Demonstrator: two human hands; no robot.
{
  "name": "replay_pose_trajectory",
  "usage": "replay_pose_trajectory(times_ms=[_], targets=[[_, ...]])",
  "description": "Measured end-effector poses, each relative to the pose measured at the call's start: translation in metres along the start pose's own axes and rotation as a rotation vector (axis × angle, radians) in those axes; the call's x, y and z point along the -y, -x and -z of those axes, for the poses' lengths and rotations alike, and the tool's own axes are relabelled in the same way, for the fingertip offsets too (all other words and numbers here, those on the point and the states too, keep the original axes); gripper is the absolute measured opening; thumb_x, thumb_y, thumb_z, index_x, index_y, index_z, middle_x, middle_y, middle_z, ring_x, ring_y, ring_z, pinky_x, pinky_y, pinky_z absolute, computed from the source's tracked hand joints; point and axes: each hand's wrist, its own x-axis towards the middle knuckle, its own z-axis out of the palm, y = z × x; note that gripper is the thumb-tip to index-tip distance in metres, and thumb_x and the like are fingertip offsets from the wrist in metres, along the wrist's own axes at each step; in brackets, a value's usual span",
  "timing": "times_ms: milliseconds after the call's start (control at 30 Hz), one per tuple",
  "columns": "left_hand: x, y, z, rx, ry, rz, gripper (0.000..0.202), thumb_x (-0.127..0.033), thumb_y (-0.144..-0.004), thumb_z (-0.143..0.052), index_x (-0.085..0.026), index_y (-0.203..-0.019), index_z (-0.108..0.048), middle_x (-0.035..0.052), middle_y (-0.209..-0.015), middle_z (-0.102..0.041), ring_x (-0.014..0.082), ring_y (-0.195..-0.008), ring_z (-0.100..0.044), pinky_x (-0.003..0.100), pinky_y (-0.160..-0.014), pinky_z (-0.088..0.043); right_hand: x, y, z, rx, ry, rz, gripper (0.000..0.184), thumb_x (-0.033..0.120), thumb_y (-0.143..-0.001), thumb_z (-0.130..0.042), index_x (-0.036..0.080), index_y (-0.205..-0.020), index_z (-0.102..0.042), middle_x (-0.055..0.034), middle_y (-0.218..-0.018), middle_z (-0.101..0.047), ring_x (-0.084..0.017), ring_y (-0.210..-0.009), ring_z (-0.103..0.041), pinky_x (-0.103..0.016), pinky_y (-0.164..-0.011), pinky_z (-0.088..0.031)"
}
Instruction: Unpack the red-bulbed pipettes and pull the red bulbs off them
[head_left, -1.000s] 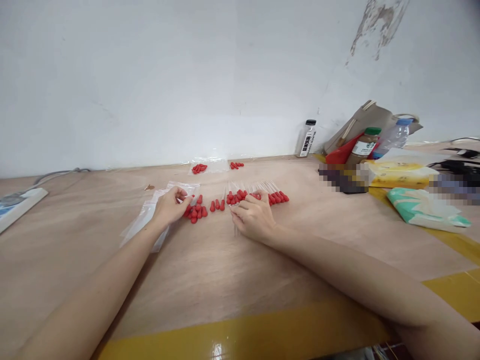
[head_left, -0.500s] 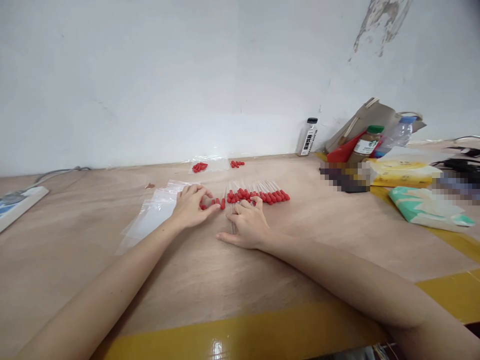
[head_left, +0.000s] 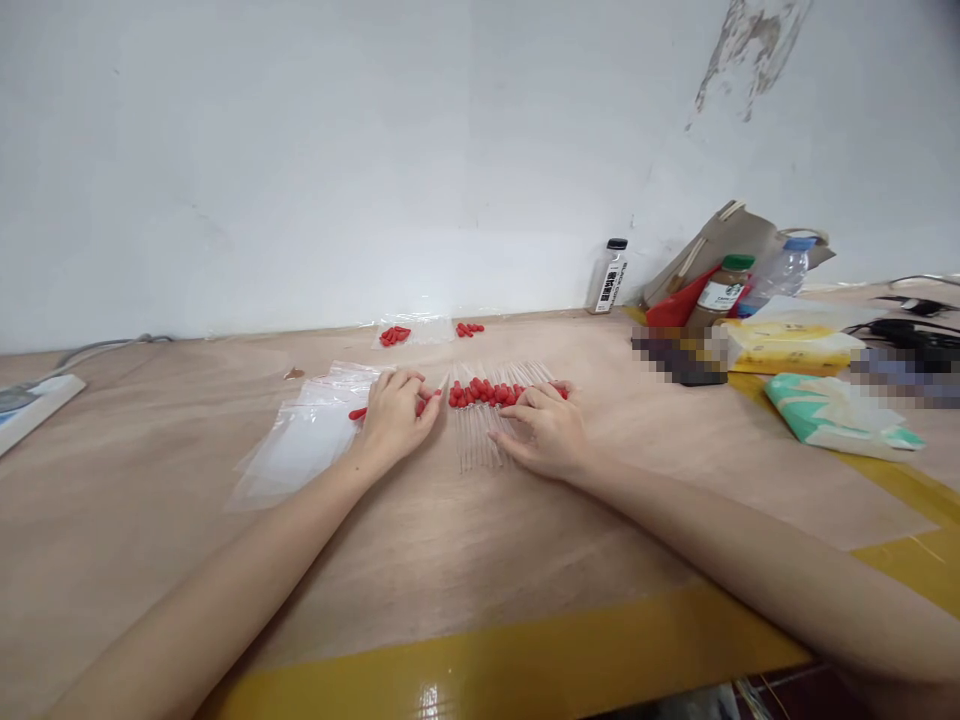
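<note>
My left hand (head_left: 401,412) rests on the table with its fingers curled around a few red-bulbed droppers (head_left: 421,408), most of them hidden under it. Another red bulb (head_left: 358,413) sticks out past its left side. Just to the right lies a wide row of clear thin droppers with red rubber bulbs (head_left: 480,392), their tubes pointing both away from me and towards me. Over the right end of this row, my right hand (head_left: 551,428) lies with fingers stretched across the bulbs and its thumb apart, on the tubes.
Clear zip bags (head_left: 292,440) are fanned out left of my left hand. Near the wall lie a bag with red bulbs (head_left: 394,336) and a small red pile (head_left: 470,329). A black-capped bottle (head_left: 609,278), other bottles and tissue packs (head_left: 840,415) stand right; a power strip (head_left: 45,405) lies left.
My right hand has slid right along the row, uncovering tubes that point towards me. My left hand has shifted slightly right, and its fingers have drawn in around the droppers there.
</note>
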Motion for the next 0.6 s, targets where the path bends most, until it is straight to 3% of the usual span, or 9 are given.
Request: replay_pose_trajectory(times_ms=[133,200,300,467,600], targets=[[-0.007,0.019,0.018,-0.022,0.229,0.137,0.015,-0.030,-0.083,-0.047,-0.018,-0.080,-0.055,0.0029,-0.079,-0.062,0.0172,-0.071,-0.057,0.030,-0.066,-0.045,-0.008,0.003,0.003,-0.112,-0.018,-0.009,0.032,0.039,-0.079,-0.054,0.020,-0.102,-0.064,-0.0077,-0.094,-0.060,-0.019,-0.089,-0.053,-0.037,-0.085,-0.031],[-0.008,0.033,0.025,0.008,0.312,0.069,0.014,-0.029,-0.085,-0.047,-0.018,-0.088,-0.054,0.0027,-0.083,-0.063,0.0155,-0.072,-0.059,0.027,-0.063,-0.045,-0.008,0.002,0.006,-0.155,0.006,0.053,0.046,0.042,-0.080,-0.053,0.017,-0.117,-0.055,-0.0125,-0.112,-0.055,-0.022,-0.102,-0.050,-0.037,-0.087,-0.033],[-0.007,0.051,0.029,0.055,0.357,-0.134,0.010,-0.023,-0.085,-0.048,-0.018,-0.092,-0.054,0.0044,-0.094,-0.063,0.0160,-0.088,-0.059,0.027,-0.074,-0.046,-0.005,0.002,0.010,-0.125,0.067,0.204,0.057,0.050,-0.080,-0.051,0.018,-0.127,-0.046,-0.0128,-0.125,-0.051,-0.025,-0.116,-0.043,-0.040,-0.097,-0.026],[-0.013,0.062,0.028,0.084,0.366,-0.282,0.008,-0.017,-0.086,-0.047,-0.019,-0.089,-0.054,0.0047,-0.094,-0.063,0.0142,-0.087,-0.060,0.027,-0.076,-0.048,-0.001,0.009,0.005,-0.016,0.020,0.364,0.031,0.040,-0.085,-0.050,0.026,-0.112,-0.058,-0.0026,-0.094,-0.067,-0.017,-0.097,-0.054,-0.040,-0.095,-0.022],[-0.021,0.061,0.026,0.088,0.388,-0.326,0.010,-0.016,-0.086,-0.045,-0.019,-0.089,-0.055,0.0051,-0.093,-0.064,0.0136,-0.084,-0.061,0.026,-0.073,-0.049,0.005,0.011,-0.001,0.006,-0.006,0.389,0.021,0.033,-0.087,-0.047,0.025,-0.095,-0.065,0.0012,-0.070,-0.065,-0.013,-0.075,-0.053,-0.041,-0.094,-0.021]])
